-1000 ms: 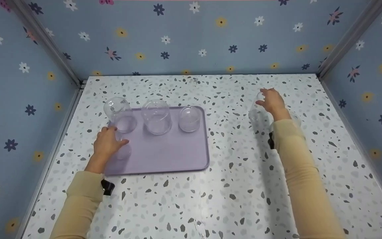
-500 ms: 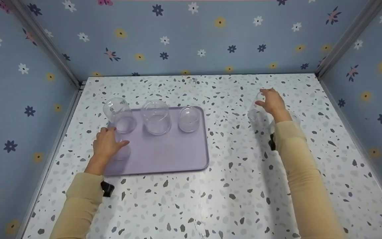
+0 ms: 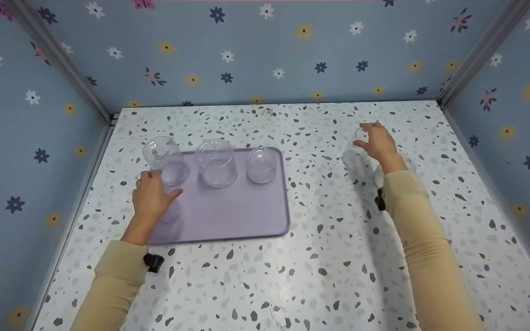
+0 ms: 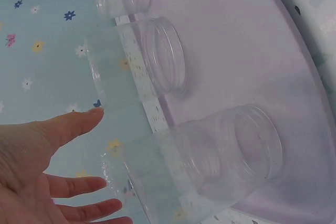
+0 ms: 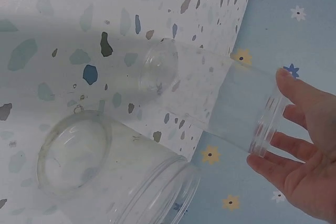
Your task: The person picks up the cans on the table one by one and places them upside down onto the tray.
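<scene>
My left hand (image 3: 150, 196) hovers over the front left corner of the lilac tray (image 3: 246, 216), thumb and fingers spread. Below it stands a clear plastic jar (image 3: 171, 213), mostly hidden in the head view; the left wrist view shows its threaded mouth (image 4: 257, 142) down on the tray. Whether a fingertip touches this jar I cannot tell. Far to the right, my right hand (image 3: 379, 143) grips the threaded rim of a slim clear jar (image 5: 205, 95) between thumb and fingers. This jar stands mouth up on the speckled table.
Along the tray's back edge stand a tall clear jar (image 3: 164, 154), another wide one (image 3: 216, 163) and a shorter one (image 3: 262, 165). A wider clear jar (image 5: 115, 166) stands beside the gripped one, partly behind my right sleeve. Flowered panels (image 3: 265, 50) enclose the table.
My left hand has risen slightly off the front left jar, with its fingers more spread. The right hand stays at the slim jar, almost still.
</scene>
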The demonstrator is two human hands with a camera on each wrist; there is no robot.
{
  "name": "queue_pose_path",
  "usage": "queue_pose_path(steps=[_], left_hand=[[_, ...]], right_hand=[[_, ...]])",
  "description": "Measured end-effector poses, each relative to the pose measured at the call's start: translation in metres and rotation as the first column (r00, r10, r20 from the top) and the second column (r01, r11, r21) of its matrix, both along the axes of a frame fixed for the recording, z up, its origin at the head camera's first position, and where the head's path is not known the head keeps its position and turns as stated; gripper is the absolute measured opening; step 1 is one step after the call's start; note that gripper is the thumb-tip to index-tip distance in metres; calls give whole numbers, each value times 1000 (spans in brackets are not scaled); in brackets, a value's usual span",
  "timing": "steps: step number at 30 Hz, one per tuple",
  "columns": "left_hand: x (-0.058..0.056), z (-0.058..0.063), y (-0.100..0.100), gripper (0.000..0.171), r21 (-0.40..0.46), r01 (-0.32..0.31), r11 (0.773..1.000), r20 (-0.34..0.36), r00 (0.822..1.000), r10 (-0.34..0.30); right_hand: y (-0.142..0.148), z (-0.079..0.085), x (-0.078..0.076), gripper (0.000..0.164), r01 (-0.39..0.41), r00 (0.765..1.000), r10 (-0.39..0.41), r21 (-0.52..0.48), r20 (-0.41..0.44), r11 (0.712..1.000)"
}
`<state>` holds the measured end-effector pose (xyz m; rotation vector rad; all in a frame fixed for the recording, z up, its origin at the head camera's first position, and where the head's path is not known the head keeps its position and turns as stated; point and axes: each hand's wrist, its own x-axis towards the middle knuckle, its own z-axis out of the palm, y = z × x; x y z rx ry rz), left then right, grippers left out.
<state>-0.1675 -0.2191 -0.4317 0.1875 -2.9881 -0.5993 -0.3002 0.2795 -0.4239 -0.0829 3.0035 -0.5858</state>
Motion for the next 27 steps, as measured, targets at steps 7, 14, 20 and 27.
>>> queue_pose_path(steps=[7, 14, 20, 27], left_hand=[[-1, 4, 15, 65, 48, 8, 999, -47, 999, -5], [-1, 1, 27, 62, 85, 45, 995, -131, 991, -34], [-1, 1, 36, 61, 141, 66, 988, -145, 988, -46], [-2, 1, 46, 63, 163, 97, 982, -193, 979, -65]], right_hand=[[-4, 1, 5, 55, -31, 996, 27, -46, -85, 998], [-7, 2, 10, 56, -37, 989, 20, -111, -149, 993], [-11, 1, 15, 56, -44, 973, 8, -151, -230, 988], [-15, 0, 26, 55, -71, 945, 3, -196, -327, 978]])
